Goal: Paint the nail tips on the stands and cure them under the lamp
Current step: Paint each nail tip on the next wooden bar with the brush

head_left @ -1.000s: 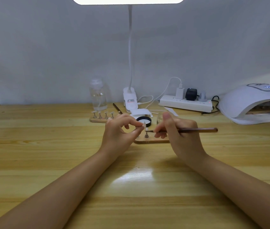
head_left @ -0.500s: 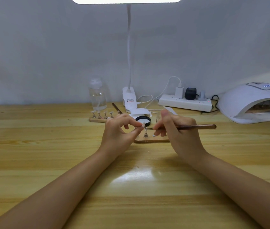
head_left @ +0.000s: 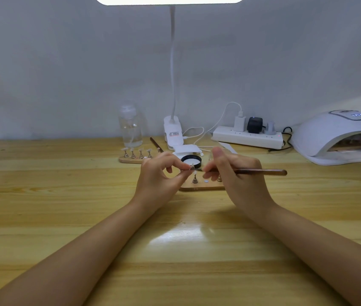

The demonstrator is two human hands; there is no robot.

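My left hand point(head_left: 157, 180) pinches a small nail tip on its stand point(head_left: 192, 167), lifted just above a wooden base point(head_left: 201, 187). My right hand point(head_left: 237, 175) grips a brown brush point(head_left: 261, 172), lying level with its tip against that nail tip. Another metal stand point(head_left: 195, 179) stands upright on the base beside a white round spot point(head_left: 206, 181). Behind my left hand a second wooden base point(head_left: 130, 160) carries several stands with pale nail tips. The white curing lamp point(head_left: 338, 138) sits at the far right with its opening facing left.
A black-rimmed open jar point(head_left: 191, 161) lies just behind my hands. A clear bottle point(head_left: 130, 127), a clip desk lamp point(head_left: 172, 131) and a white power strip point(head_left: 247, 135) with cables line the wall. A second brush point(head_left: 155, 144) lies by the bottle.
Both hands rose slightly above the base and stay together. The brush tip has shifted a little along the nail tip held in my left hand.
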